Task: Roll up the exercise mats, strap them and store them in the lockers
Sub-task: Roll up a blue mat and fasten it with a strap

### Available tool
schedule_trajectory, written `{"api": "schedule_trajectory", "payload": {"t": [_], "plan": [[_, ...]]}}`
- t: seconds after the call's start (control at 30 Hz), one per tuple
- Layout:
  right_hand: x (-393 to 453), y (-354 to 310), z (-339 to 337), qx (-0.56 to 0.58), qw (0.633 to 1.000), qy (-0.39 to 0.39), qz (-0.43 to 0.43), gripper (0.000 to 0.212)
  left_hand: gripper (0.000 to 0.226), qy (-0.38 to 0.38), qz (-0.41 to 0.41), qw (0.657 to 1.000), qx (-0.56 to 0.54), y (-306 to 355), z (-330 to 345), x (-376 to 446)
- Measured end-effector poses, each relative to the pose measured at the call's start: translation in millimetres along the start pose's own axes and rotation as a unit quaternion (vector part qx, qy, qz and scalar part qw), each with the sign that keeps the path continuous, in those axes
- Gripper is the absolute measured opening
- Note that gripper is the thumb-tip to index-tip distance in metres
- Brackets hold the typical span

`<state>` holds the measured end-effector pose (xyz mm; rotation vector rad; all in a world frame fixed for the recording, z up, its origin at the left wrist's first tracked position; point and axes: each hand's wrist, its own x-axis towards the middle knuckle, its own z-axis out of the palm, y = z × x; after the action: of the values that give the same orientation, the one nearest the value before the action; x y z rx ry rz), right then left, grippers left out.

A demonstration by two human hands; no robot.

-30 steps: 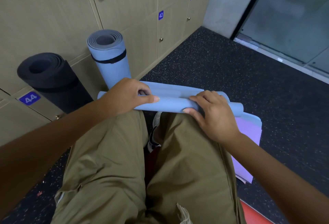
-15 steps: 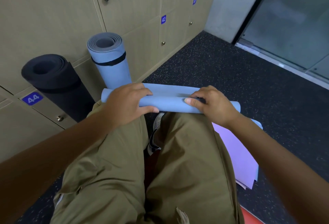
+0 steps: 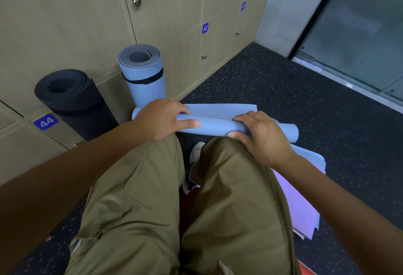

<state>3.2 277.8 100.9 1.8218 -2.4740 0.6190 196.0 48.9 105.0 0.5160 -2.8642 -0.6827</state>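
Note:
A light blue mat lies across my knees, partly rolled into a thin tube, with a flat flap still lying out beyond it. My left hand grips the tube's left part, thumb along its near side. My right hand grips the right part, fingers curled over the top. Against the lockers stand a rolled blue mat with a black strap round it and a rolled black mat.
A lilac mat lies flat on the dark speckled floor under my right forearm. Locker doors numbered 44, 42 and 41 run along the left. A glass door is at the far right. Something red shows at the bottom edge.
Both hands have kept hold of the blue tube and turned it forward, my right hand shifting further over the top. The view has tilted slightly, bringing more of the lockers into sight.

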Motion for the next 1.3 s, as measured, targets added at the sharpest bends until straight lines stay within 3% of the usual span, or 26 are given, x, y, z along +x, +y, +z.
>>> {"api": "schedule_trajectory", "payload": {"t": [0.23,0.37,0.5,0.63,0.83,1.1,1.3], "plan": [[15.9,10.4,-6.4,0.111,0.991,-0.070,0.039,0.042,0.064,0.142,0.078,0.970,0.182,-1.6,15.6,-11.3],[26.6,15.8,-11.5,0.171,0.977,-0.104,0.068,0.029,0.076,0.127,0.081,0.949,0.278,-1.0,16.2,-11.3],[34.2,16.9,-12.9,0.191,0.969,-0.128,0.095,0.027,0.078,0.107,0.099,0.949,0.279,-0.5,9.5,1.1],[36.8,18.4,-10.2,0.118,0.981,-0.116,0.102,0.038,0.083,0.087,0.100,0.951,0.278,-4.4,4.3,15.7],[37.6,12.5,-10.2,-0.096,0.991,-0.089,0.026,0.085,0.100,0.035,0.055,0.952,0.298,0.2,-12.2,25.3],[61.6,9.1,-34.4,-0.189,0.978,-0.090,0.001,0.086,0.102,-0.011,-0.028,0.946,0.322,20.3,-54.5,35.2],[83.0,-3.0,-81.0,-0.193,0.981,-0.013,-0.024,0.095,0.086,0.009,-0.065,0.937,0.342,48.0,-106.5,37.9]]}}
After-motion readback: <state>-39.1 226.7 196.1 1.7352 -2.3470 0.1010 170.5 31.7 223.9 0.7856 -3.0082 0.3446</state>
